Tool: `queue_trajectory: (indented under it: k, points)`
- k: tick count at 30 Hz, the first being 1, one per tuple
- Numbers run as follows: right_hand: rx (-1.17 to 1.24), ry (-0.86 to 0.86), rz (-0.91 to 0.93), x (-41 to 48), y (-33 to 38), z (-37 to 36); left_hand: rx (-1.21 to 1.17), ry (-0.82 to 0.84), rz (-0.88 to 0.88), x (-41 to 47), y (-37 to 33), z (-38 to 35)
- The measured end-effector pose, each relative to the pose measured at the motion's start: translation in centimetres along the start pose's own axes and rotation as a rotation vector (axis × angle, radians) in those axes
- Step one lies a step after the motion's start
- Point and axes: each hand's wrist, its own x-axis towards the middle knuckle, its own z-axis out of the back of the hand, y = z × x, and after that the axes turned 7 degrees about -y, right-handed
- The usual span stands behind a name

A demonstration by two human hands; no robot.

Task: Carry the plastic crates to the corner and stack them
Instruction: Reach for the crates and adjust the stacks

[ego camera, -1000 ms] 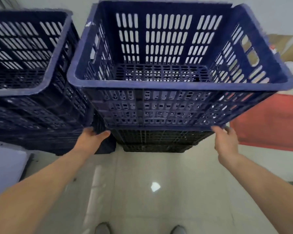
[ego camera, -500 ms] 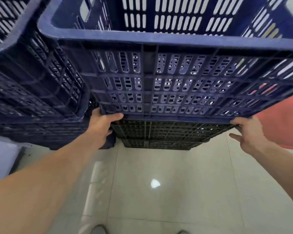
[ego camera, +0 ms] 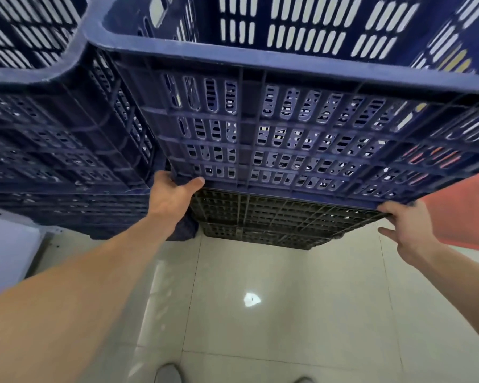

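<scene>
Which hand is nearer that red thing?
Right. The right hand grips the crate beside the red thing; the left hand holds its far corner, across the crate.

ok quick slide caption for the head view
The left hand and right hand grip the bottom edge of a blue crate over a black crate, beside another stack.

Bright overhead light, floor (ego camera: 260, 313) glare, wide-angle bowing.
</scene>
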Motion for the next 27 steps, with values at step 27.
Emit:
queue_trajectory:
  k: [27]
  points:
    - [-0.063, 0.000, 0.036, -2.1, 0.4, -1.4, 0.136, -0.052, 0.015, -0.3, 1.0, 2.7]
